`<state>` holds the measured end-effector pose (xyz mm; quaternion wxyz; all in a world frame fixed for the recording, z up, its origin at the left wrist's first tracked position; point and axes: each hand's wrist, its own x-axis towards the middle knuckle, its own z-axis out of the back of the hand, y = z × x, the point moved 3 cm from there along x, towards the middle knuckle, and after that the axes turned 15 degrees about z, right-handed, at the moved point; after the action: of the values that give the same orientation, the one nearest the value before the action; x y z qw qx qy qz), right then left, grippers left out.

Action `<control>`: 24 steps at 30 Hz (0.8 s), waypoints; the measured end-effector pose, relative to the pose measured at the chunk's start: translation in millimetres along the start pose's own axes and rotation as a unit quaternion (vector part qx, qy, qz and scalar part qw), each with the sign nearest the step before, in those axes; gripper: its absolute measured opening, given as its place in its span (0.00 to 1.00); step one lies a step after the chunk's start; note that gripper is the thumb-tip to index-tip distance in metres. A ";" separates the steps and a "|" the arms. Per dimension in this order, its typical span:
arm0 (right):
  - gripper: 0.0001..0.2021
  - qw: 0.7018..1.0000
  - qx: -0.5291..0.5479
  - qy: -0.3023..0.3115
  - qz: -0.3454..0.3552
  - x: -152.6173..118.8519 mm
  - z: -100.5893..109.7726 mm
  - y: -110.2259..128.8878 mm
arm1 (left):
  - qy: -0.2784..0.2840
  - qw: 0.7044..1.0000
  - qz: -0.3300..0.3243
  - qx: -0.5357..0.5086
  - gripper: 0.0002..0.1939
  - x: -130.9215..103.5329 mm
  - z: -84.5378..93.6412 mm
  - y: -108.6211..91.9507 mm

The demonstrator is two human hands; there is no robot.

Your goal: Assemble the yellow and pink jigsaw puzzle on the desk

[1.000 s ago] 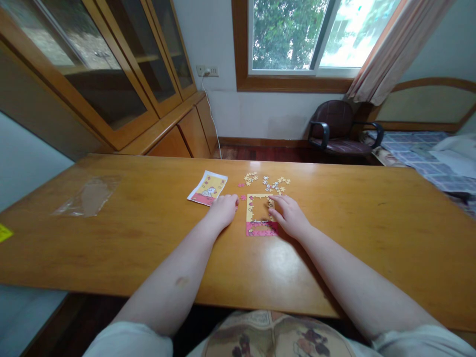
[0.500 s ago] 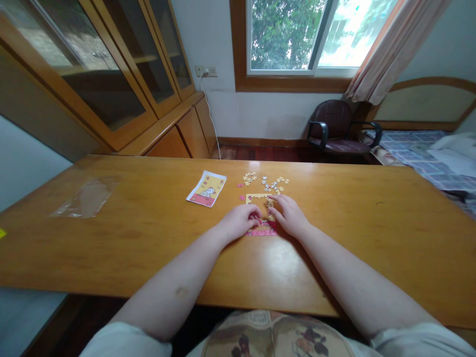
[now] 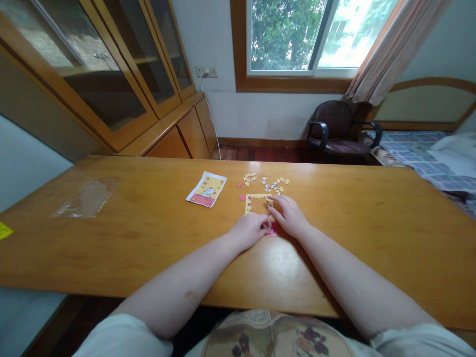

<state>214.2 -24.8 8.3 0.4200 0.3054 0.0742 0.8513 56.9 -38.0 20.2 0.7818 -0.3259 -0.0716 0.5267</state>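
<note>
A partly assembled jigsaw puzzle [image 3: 253, 197] lies flat on the table, with a yellow upper border, a hollow middle and a pink bottom. My left hand [image 3: 251, 230] covers the lower left of it. Its fingers are drawn together over the lower right part, and whatever is between the fingertips is hidden. Along the puzzle's right edge rests my right hand [image 3: 290, 215], its thumb and index finger apart and touching the border. Loose puzzle pieces [image 3: 273, 186], yellow, white and pink, are scattered just beyond the puzzle. One pink piece [image 3: 242, 198] sits by its upper left corner.
A picture card [image 3: 207, 189] with a yellow and pink print lies left of the puzzle. Farther left is a clear plastic bag [image 3: 87, 198] on the wooden table [image 3: 148, 248]. Behind the table stand a cabinet [image 3: 159, 106] and an office chair [image 3: 334, 129].
My left hand has moved right and slightly down across the puzzle, now covering much of its pink bottom. My right hand has stayed in place.
</note>
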 end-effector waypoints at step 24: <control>0.12 0.996 0.029 -0.004 -0.082 2.8 -1.1 -15.6 | 0.072 0.944 0.115 0.300 0.34 -63.6 -27.2 -36.3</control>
<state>222.8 -12.6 2.7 0.4793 0.3135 0.1218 0.8106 69.8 -113.6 35.0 0.7804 -0.1190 0.1841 0.5856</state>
